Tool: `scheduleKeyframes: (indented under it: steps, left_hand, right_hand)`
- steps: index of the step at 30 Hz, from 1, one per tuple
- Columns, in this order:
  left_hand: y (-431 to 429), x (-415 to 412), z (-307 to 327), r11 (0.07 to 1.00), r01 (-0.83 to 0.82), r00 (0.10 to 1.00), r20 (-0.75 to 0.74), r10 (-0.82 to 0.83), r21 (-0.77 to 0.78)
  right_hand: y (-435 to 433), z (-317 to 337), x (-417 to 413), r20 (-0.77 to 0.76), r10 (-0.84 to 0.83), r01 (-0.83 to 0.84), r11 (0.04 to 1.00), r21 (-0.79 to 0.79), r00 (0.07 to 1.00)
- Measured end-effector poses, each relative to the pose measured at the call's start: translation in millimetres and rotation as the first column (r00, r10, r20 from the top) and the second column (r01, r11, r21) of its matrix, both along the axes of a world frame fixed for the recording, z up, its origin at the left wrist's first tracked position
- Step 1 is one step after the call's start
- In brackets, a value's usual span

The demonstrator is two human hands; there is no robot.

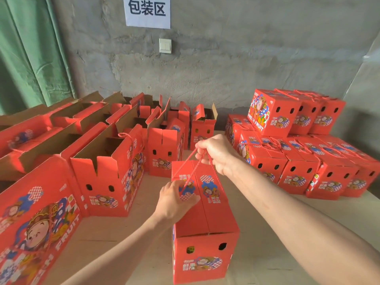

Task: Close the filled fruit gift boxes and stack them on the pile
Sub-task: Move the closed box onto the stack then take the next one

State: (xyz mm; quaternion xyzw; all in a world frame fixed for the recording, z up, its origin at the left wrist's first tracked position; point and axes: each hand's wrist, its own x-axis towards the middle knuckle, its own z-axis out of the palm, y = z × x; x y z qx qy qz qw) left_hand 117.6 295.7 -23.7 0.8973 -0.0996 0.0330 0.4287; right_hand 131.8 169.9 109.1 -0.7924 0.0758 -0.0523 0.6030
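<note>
Grey rough concrete wall point(226, 58), paper sign point(147, 11), green curtain point(30, 58) at left. Table point(267, 233) surface brown, card-like; edges cut off. Closed red cardboard box point(205, 223) centre front, contents barely visible through end holes. Right hand point(216, 153) grip pinches twisted red rope handle point(193, 161) above lid. Left hand point(176, 200) on lid, fingers bent; grip cannot tell. Pile point(298, 157) of closed boxes right; open boxes point(102, 157) left, insides hidden.
</note>
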Motion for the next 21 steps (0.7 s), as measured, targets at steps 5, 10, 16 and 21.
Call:
scheduleKeyframes:
  steps: [5, 10, 16, 21]
  left_hand:
    - [-8, 9, 34, 0.998, -0.047, 0.983, 0.181, 0.039, 0.044]
    - [-11, 15, 60, 1.000, -0.020, 0.984, 0.180, 0.017, 0.012]
    - [-31, 13, 48, 0.987, 0.106, 0.992, -0.084, -0.096, 0.124]
    - [-56, 2, 6, 0.970, 0.068, 0.980, -0.198, -0.020, 0.234]
  right_hand:
    - [6, 36, 3, 0.193, -0.049, 0.056, 0.998, -0.030, 0.980]
    - [5, 54, 7, 0.297, -0.114, 0.112, 0.993, 0.024, 0.948]
    - [-15, 36, 22, 0.222, -0.219, 0.231, 0.973, -0.028, 0.950]
    - [-35, -5, 31, 0.116, -0.289, 0.296, 0.954, -0.051, 0.950]
